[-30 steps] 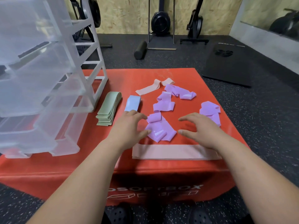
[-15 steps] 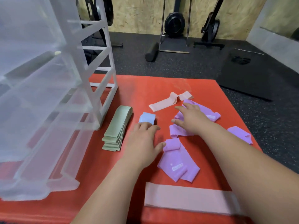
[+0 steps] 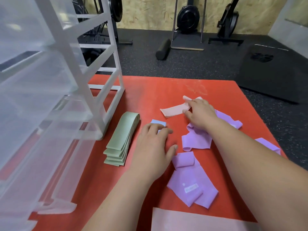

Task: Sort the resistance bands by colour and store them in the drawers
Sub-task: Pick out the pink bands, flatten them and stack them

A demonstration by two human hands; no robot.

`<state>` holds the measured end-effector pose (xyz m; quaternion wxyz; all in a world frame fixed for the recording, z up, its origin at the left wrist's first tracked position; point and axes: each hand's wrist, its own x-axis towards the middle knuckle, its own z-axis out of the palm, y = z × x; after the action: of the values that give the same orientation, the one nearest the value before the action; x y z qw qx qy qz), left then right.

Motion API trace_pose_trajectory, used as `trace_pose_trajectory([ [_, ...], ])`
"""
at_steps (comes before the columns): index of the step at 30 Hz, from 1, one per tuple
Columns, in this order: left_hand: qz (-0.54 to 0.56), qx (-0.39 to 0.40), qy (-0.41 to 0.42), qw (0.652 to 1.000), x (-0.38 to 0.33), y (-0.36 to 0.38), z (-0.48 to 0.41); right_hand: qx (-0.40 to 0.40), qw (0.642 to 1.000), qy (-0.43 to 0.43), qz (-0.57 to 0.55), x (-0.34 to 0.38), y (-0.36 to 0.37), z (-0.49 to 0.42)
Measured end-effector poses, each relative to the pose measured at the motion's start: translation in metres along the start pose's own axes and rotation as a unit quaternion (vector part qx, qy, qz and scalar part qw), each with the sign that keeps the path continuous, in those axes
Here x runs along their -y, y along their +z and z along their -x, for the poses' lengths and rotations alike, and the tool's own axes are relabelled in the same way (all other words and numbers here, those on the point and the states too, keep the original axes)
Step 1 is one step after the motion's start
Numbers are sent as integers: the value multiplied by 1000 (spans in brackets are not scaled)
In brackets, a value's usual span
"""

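Observation:
Resistance bands lie on a red box top (image 3: pixel 143 97). A folded green stack (image 3: pixel 121 139) lies beside the clear drawer unit (image 3: pixel 41 104). My left hand (image 3: pixel 153 147) rests with its fingers on a small blue band (image 3: pixel 158 122). My right hand (image 3: pixel 200 112) reaches far and pinches the end of a crumpled pink band (image 3: pixel 175 109) between thumb and fingers. Purple bands lie under and near my right forearm: one by the wrist (image 3: pixel 196 142), one near me (image 3: pixel 191 180), one at the right edge (image 3: pixel 268 145). A flat pink band (image 3: pixel 191 220) lies at the near edge.
The drawer unit's translucent drawers stand pulled out at the left, over the box. Beyond the box lie dark gym flooring, a foam roller (image 3: pixel 163 49), a black mat (image 3: pixel 273 70) and exercise machines against a wooden wall.
My right hand has moved from the purple bands out to the far pink band and taken hold of its end. My left hand has slid forward onto the blue band. The camera has come closer.

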<state>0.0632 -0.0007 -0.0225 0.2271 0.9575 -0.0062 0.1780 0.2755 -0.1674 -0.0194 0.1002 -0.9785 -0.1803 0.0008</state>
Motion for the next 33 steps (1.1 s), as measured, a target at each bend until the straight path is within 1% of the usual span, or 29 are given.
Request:
trace_pose_trajectory([
  [2,7,-3,1,1000,-6,-4,0,-56,996,-7,-66,1,-14,11],
  [5,28,-7,7,1000,-20,-12,1,-133,980,-13,-149,3,-47,38],
  [7,44,-13,10,999,-30,-17,3,-171,966,-25,-194,9,-70,66],
  [9,60,-22,13,998,-40,-21,5,-193,950,-30,-243,16,-88,94],
  [13,122,-35,21,992,-62,-32,15,-195,925,-12,-326,22,-106,151],
  [15,156,-22,32,987,-75,-36,24,-191,910,-16,-368,23,-108,181],
  [17,195,7,36,980,-87,-38,36,-192,891,-22,-410,22,-105,208],
  [19,224,43,21,973,-99,-38,48,-194,867,-31,-457,22,-98,230],
  [21,267,74,4,961,-109,-37,57,-177,849,-36,-496,22,-89,248],
  [22,286,78,-14,955,-113,-37,60,-161,838,-38,-519,20,-82,255],
  [24,299,59,-57,951,-116,-35,61,-126,821,-42,-555,15,-70,268],
  [26,286,42,-93,953,-116,-32,59,-105,827,-62,-549,9,-62,276],
  [28,329,58,-126,934,-114,-30,56,-102,846,-77,-518,3,-61,281],
  [30,377,78,-157,910,-112,-30,54,-127,890,-86,-430,-6,-64,281],
  [31,394,82,-170,900,-109,-29,53,-128,912,-92,-378,-11,-65,281],
  [33,407,82,-185,891,-106,-26,51,-84,944,-110,-300,-22,-67,282],
])
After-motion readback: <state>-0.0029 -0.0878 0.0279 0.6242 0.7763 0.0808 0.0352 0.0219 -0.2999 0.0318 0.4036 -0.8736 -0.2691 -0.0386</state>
